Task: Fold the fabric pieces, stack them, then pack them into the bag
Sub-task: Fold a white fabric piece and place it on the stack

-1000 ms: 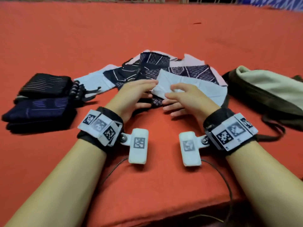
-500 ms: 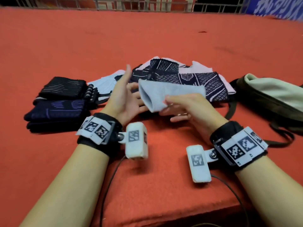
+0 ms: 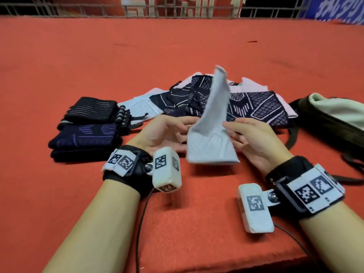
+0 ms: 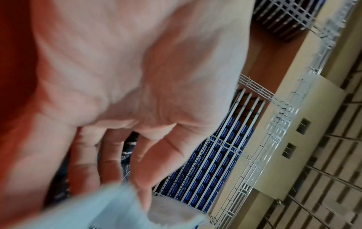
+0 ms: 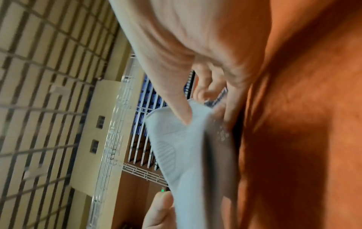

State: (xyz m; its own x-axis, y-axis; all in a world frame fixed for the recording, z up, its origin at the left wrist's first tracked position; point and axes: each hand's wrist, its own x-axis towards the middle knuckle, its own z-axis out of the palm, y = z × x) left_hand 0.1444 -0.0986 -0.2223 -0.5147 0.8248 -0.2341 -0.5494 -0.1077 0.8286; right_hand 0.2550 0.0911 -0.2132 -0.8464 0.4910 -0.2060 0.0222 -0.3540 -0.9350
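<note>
I hold a pale grey-blue fabric piece (image 3: 211, 131) upright over the red table, its top end flopping above the pile. My left hand (image 3: 177, 131) pinches its left edge; in the left wrist view the fabric piece (image 4: 117, 213) covers the tips of the fingers (image 4: 86, 170). My right hand (image 3: 244, 134) grips the right edge, and the right wrist view shows the thumb pressed onto the fabric piece (image 5: 182, 155). Behind lies a pile of unfolded patterned pieces (image 3: 256, 103). A stack of folded dark pieces (image 3: 86, 133) sits on the left. The olive bag (image 3: 331, 119) lies on the right.
The red table top (image 3: 177, 223) ends at an edge just in front of my forearms. Bag straps (image 3: 291, 138) trail toward my right wrist. A metal fence (image 3: 78, 10) runs behind the table's far side.
Both hands lifted the pale piece off the pile. It lay flat, then hung sideways in the right hand, and now stands upright between both hands.
</note>
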